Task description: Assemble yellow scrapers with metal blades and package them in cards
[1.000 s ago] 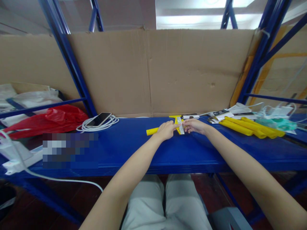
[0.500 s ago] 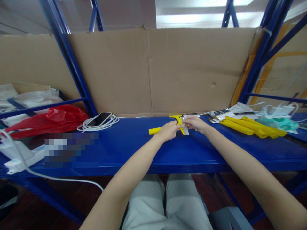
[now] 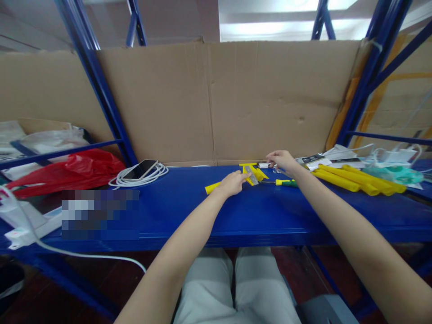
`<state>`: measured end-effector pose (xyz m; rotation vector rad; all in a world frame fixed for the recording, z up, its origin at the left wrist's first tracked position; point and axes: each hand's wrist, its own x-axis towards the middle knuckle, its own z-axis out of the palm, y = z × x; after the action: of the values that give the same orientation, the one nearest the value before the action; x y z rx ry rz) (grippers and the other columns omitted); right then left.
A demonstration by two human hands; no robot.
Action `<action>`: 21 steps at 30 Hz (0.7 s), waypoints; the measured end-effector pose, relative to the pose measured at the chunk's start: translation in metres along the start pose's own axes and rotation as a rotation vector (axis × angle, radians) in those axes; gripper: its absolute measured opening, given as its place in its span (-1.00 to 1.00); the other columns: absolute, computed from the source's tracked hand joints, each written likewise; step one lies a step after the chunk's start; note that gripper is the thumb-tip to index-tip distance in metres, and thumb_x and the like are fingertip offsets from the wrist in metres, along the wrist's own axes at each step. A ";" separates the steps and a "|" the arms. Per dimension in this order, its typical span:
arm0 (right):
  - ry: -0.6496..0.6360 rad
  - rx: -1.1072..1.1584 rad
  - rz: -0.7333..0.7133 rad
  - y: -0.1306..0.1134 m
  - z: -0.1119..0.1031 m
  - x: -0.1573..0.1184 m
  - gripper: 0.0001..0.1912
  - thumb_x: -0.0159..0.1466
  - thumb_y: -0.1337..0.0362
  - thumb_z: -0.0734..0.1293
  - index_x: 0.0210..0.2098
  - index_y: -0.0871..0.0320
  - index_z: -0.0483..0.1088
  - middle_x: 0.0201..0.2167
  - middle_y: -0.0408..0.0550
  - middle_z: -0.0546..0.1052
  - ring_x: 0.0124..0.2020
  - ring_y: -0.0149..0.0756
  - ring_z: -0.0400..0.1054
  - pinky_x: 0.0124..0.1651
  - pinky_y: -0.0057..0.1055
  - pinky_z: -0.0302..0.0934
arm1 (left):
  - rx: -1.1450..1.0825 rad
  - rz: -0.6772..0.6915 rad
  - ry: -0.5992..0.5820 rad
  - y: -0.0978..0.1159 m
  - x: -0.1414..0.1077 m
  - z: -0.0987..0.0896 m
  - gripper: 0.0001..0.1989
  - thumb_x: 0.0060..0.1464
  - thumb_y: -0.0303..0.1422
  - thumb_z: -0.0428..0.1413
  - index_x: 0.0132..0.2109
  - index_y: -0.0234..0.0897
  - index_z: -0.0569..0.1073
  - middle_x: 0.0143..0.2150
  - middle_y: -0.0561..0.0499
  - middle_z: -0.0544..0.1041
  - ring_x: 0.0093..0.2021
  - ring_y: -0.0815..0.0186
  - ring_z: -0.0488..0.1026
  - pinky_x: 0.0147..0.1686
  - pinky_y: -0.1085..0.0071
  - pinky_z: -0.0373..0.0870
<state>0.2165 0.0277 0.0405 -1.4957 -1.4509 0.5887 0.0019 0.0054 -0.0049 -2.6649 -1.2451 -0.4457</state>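
Note:
My left hand (image 3: 232, 183) is closed on a yellow scraper (image 3: 258, 174) whose handle end sticks out to the left of the hand. A grey metal blade (image 3: 251, 175) lies across the scraper's head, beside my left fingertips. My right hand (image 3: 281, 161) hovers behind and to the right, over some tiny pieces, its fingers bent together; anything between them is too small to make out. On the table below it lies a screwdriver (image 3: 285, 182) with a yellow and green handle, its shaft pointing at the scraper. Another yellow piece (image 3: 247, 164) lies behind the scraper.
Several yellow tubes (image 3: 357, 179) and a green plastic bag (image 3: 393, 173) lie on the right of the blue table (image 3: 182, 211). A phone (image 3: 140, 170) on a coiled white cable, a red bag (image 3: 84, 170) and a power strip (image 3: 33, 229) are at left. Cardboard (image 3: 162, 103) stands behind.
My right hand has let go of the metal blade and moved right and slightly up. The scraper has turned a little in my left hand, and the screwdriver now shows.

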 end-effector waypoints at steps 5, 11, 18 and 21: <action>-0.011 -0.107 -0.091 0.002 -0.004 0.017 -0.84 0.18 0.39 0.24 -0.28 0.24 0.43 -0.38 0.05 0.51 -0.48 -0.41 0.33 -0.48 -0.50 0.20 | -0.015 -0.014 -0.013 0.001 0.001 0.003 -0.58 0.20 -0.43 -0.09 0.19 -0.13 0.30 -0.09 -0.10 0.45 -0.10 0.24 0.43 -0.10 0.38 0.31; -0.038 -0.667 -0.080 0.045 0.014 0.019 -0.84 0.10 0.35 0.29 -0.33 0.22 0.49 -0.35 0.06 0.54 -0.23 -0.22 0.41 -0.21 -0.42 0.21 | -0.071 -0.014 0.015 -0.004 0.003 0.008 -0.62 0.20 -0.42 -0.06 0.15 -0.18 0.34 0.00 -0.10 0.46 -0.01 0.25 0.41 -0.03 0.38 0.29; -0.165 -0.823 -0.011 0.047 0.018 0.012 -0.78 0.15 0.20 0.30 -0.26 0.11 0.51 -0.18 0.01 0.55 -0.12 -0.18 0.39 -0.15 -0.37 0.21 | -0.129 0.002 0.014 -0.009 0.006 0.012 -0.64 0.17 -0.41 -0.01 0.12 -0.20 0.36 0.07 -0.07 0.46 0.07 0.27 0.38 0.04 0.38 0.26; -0.170 -0.842 0.002 0.044 0.019 0.009 -0.75 0.15 0.15 0.29 -0.26 0.09 0.52 -0.16 0.02 0.54 -0.10 -0.12 0.39 -0.14 -0.32 0.21 | -0.134 0.013 0.007 -0.007 0.005 0.012 -0.62 0.16 -0.41 0.01 0.13 -0.22 0.36 0.08 -0.08 0.45 0.07 0.26 0.38 0.04 0.39 0.26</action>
<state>0.2236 0.0475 -0.0033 -2.1139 -1.9602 0.0803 0.0021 0.0170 -0.0138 -2.7779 -1.2362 -0.5545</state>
